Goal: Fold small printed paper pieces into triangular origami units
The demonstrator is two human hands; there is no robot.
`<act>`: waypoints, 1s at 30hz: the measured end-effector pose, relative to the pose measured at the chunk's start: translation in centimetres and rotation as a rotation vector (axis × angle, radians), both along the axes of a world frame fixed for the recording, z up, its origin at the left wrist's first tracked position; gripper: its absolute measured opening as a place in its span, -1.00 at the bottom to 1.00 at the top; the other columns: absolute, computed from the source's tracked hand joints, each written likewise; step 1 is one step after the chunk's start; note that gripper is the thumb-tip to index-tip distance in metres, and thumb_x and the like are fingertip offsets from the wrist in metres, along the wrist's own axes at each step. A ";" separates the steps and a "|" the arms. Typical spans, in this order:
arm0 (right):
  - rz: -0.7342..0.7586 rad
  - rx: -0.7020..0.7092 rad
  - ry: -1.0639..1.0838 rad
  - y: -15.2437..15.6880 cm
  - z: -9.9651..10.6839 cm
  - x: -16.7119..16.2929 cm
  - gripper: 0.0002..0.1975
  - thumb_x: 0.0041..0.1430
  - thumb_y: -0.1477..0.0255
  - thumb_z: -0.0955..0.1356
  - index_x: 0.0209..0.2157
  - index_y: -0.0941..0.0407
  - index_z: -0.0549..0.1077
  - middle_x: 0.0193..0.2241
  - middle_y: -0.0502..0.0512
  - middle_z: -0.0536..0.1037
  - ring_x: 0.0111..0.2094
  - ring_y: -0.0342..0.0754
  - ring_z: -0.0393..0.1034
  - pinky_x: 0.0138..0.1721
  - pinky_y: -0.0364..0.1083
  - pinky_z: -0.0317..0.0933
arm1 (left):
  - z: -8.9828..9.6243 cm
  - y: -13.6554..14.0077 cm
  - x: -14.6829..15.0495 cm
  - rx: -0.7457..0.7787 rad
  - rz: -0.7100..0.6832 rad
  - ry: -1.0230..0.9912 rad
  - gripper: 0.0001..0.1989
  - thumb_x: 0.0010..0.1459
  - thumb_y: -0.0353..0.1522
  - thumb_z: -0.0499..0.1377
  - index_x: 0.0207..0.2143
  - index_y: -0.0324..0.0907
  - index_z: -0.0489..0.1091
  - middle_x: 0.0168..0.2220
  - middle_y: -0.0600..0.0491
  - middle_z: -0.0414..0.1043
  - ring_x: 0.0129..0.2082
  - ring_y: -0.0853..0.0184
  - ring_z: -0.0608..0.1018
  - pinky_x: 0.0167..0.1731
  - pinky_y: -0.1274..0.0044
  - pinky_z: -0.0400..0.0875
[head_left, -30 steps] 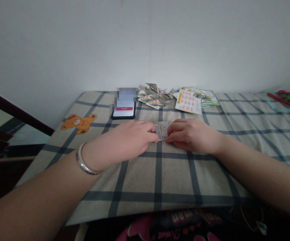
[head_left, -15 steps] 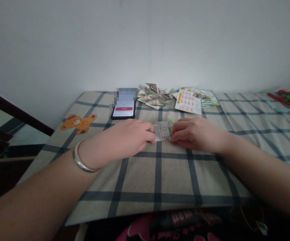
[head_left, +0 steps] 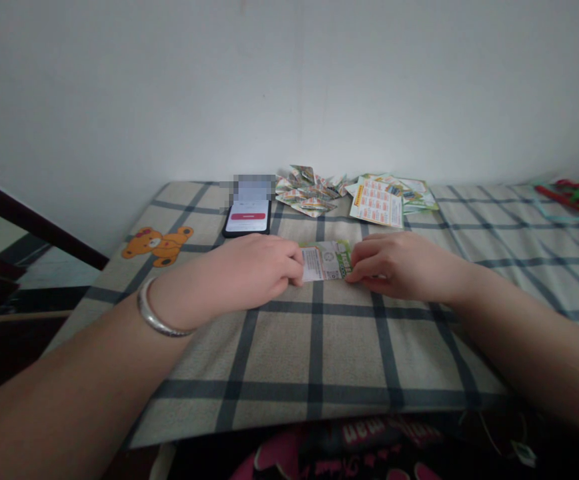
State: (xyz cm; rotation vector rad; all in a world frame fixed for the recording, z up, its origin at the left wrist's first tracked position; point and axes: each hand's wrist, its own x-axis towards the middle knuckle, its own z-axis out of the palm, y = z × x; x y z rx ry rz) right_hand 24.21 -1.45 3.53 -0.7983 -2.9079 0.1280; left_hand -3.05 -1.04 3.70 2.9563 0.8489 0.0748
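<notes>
Green-and-white paper (head_left: 325, 261) sits mid-frame on the checked tabletop (head_left: 279, 353), my left grip (head_left: 259, 272) and right grip (head_left: 402, 268) closed on its opposite ends. Probably smoothing or folding; next move calls for even pressure, edges lined up.

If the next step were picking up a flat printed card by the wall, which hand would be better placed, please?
Probably the right hand: the flat printed cards lie just beyond it; the left hand is farther, nearer the phone. Both touch the small paper.

Dim, diffuse light, slightly soft focus
</notes>
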 end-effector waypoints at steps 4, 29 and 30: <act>0.013 -0.012 0.001 0.2 0.0 0.3 -0.84 0.14 0.53 0.35 -0.31 0.03 0.57 -0.36 0.00 0.53 -0.33 -0.12 0.37 -0.33 -0.11 0.17 | 0.0 0.2 -0.1 -0.028 0.001 -0.030 -0.73 0.15 -0.47 0.07 -0.29 -0.04 0.55 -0.13 0.12 0.49 -0.19 0.37 0.51 -0.12 0.49 0.34; -0.301 0.133 0.147 2.0 -2.7 -0.2 -0.54 0.15 0.17 0.37 0.00 0.17 0.47 -0.06 0.23 0.49 -0.06 0.12 0.37 -0.02 0.08 0.26 | -2.7 0.4 1.3 0.160 0.206 -0.128 -0.46 0.23 -0.23 0.14 0.20 -0.26 0.17 0.16 -0.13 0.29 0.16 0.14 0.31 0.18 0.29 0.19; -0.303 0.134 0.127 2.0 -2.7 -0.2 -0.49 0.15 0.14 0.37 0.03 0.18 0.46 -0.04 0.24 0.49 -0.04 0.14 0.36 0.01 0.10 0.25 | -2.8 0.4 1.4 0.169 0.218 -0.131 -0.41 0.23 -0.20 0.15 0.22 -0.27 0.13 0.17 -0.14 0.28 0.16 0.12 0.31 0.18 0.28 0.19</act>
